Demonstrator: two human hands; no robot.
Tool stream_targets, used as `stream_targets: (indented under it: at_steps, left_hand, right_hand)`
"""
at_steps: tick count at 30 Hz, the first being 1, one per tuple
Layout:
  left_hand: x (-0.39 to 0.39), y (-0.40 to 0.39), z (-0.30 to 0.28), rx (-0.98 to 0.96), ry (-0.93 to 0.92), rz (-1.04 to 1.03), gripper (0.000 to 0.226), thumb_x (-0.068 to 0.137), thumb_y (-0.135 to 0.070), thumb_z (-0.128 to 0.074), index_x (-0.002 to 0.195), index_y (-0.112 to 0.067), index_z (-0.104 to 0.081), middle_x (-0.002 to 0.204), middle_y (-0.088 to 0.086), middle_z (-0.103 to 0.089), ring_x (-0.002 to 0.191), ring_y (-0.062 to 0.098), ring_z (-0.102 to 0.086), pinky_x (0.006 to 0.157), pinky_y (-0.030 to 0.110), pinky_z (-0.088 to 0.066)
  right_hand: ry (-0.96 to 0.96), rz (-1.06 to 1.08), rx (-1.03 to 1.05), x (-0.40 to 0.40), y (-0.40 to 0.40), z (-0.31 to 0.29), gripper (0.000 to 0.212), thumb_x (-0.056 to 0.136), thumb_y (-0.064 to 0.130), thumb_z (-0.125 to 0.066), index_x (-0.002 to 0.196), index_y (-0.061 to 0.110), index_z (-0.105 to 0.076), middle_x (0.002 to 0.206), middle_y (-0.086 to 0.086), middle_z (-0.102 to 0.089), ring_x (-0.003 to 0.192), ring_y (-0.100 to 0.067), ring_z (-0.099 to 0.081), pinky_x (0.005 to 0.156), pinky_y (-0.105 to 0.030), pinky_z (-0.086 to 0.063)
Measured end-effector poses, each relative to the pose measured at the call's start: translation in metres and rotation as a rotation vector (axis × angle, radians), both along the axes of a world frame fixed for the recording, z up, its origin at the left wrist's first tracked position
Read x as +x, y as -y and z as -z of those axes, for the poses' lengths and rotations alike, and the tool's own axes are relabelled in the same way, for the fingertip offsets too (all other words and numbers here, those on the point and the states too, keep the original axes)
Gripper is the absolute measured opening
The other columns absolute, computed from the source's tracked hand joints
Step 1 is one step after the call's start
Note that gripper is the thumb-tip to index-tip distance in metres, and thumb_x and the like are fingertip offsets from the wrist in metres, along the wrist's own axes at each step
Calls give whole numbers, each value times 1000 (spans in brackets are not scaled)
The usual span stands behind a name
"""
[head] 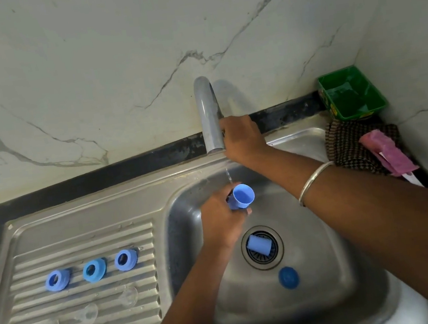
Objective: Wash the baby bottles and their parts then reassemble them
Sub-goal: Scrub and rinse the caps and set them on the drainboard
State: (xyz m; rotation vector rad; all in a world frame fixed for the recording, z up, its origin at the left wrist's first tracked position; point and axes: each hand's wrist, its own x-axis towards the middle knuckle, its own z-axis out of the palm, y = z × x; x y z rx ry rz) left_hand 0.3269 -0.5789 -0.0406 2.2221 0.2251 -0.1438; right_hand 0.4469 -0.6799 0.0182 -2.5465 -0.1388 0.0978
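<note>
Steel sink (pixel 176 212), marble wall behind. Left hand (pixel 220 220) grips a blue cap (pixel 242 196) under a thin water stream; right hand (pixel 242 136) is behind the faucet (pixel 209 115), fingers hidden, grip unclear. Another cap (pixel 258 246) lies on the drain, three blue rings (pixel 91 270) and three clear nipples (pixel 87 314), faint, on the drainboard.

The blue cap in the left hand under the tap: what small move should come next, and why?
Probably tilt the blue cap so its open mouth meets the thin water stream. The left hand holds it sideways just below the stream, while the right hand grips behind the tap, likely at the handle, so rinsing seems to be starting.
</note>
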Motion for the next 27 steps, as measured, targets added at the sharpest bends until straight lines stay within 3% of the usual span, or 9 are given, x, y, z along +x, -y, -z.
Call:
stream_targets:
  at_steps: [3, 5, 8, 13, 15, 18, 21, 25, 27]
  left_hand:
    - [4, 0, -2, 200, -6, 98, 55, 68, -11, -78, 117, -34, -69, 104, -8, -68, 98, 10, -61, 83, 20, -48]
    - [5, 0, -4, 308, 1, 149, 48, 68, -10, -71, 110, -33, -70, 98, -2, -64, 94, 14, -58, 73, 18, -43]
    - [6, 2, -12, 412, -16, 194, 27, 67, -11, -67, 92, -23, -67, 89, 3, -52, 88, 20, -53, 65, 19, -34]
    - [4, 2, -15, 501, -135, 211, 47, 76, -16, -72, 123, -21, -66, 113, 2, -52, 100, 18, -55, 77, 18, -36]
    - [3, 6, -16, 536, -177, 222, 46, 77, -20, -73, 122, -17, -66, 119, 6, -53, 100, 21, -58, 77, 22, -40]
    - [0, 21, -19, 586, -221, 241, 46, 77, -27, -75, 119, -10, -64, 119, 7, -53, 101, 23, -59, 78, 26, -46]
    - [-4, 37, -23, 617, -240, 293, 52, 78, -28, -75, 125, -10, -61, 120, 8, -53, 106, 25, -60, 85, 29, -50]
    - [-19, 55, -21, 651, -291, 410, 69, 80, -22, -71, 145, -29, -47, 134, 8, -53, 121, 25, -56, 95, 30, -49]
    - [-30, 62, -19, 614, -313, 407, 72, 79, -23, -70, 145, -37, -45, 133, 7, -56, 117, 24, -58, 92, 29, -51]
  right_hand:
    - [-38, 72, 145, 1, 6, 6, 18, 96, 22, -57, 89, 7, -65, 79, -4, -59, 82, -24, -60, 69, -27, -41]
    - [-53, 116, 258, -4, 11, 13, 23, 94, 31, -58, 77, 17, -63, 72, -1, -59, 78, -27, -62, 69, -29, -45]
    - [-115, 179, 409, -27, 26, 28, 23, 92, 42, -57, 88, 23, -68, 77, 0, -69, 76, -29, -69, 72, -44, -59]
    - [-251, 310, 520, -77, 75, 63, 10, 91, 35, -63, 100, 30, -64, 93, -1, -71, 77, -25, -72, 76, -51, -60]
    - [-280, 343, 508, -96, 95, 70, 6, 91, 32, -64, 94, 28, -66, 94, -3, -71, 82, -28, -71, 79, -50, -59]
    - [-205, 405, 363, -119, 126, 67, 9, 89, 26, -63, 88, 21, -70, 93, -4, -73, 89, -30, -69, 84, -43, -56]
    - [-72, 411, 216, -134, 150, 49, 10, 90, 24, -61, 94, 20, -70, 87, 0, -70, 84, -24, -64, 75, -32, -52]
    - [263, 464, -106, -146, 182, 35, 15, 86, 24, -62, 98, 19, -69, 95, -8, -66, 87, -33, -61, 67, -37, -53]
    - [264, 548, -271, -150, 198, 36, 30, 85, 25, -65, 114, 23, -66, 105, -14, -60, 94, -38, -56, 71, -40, -49]
